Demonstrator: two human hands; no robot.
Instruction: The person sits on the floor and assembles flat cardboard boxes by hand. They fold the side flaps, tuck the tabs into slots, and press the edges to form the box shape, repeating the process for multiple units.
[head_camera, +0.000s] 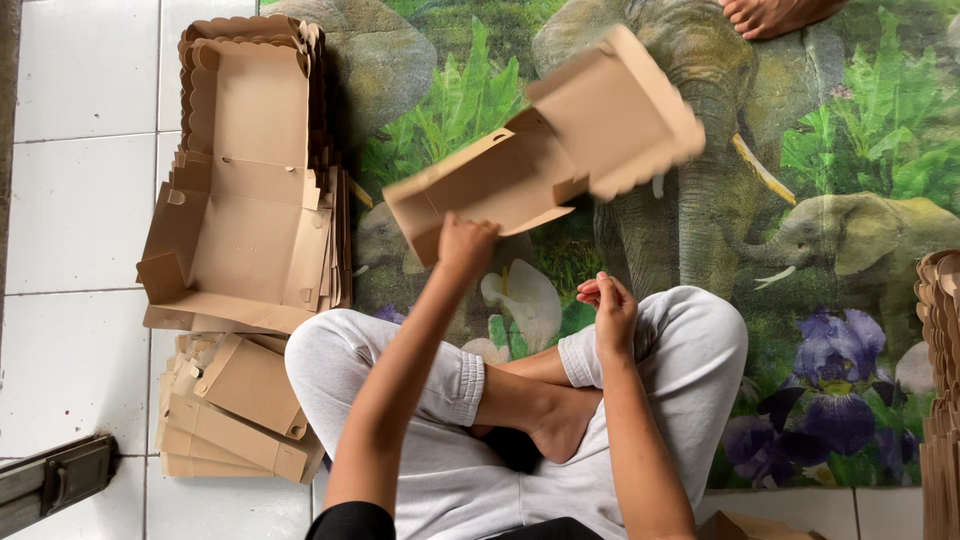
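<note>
My left hand (464, 246) grips the near edge of a brown cardboard box (545, 150) with its lid folded open, and holds it in the air above a mat printed with elephants and plants (850, 140). The box's far part is blurred. My right hand (610, 308) hangs above my right knee with the fingers loosely curled and nothing in it. I sit cross-legged in light grey trousers.
A stack of folded open boxes (250, 180) lies at the left on the mat's edge and white floor tiles. Flat cardboard blanks (235, 410) lie nearer my left knee. More cardboard (940, 390) stands at the right edge. Another person's bare foot (770, 15) shows at the top.
</note>
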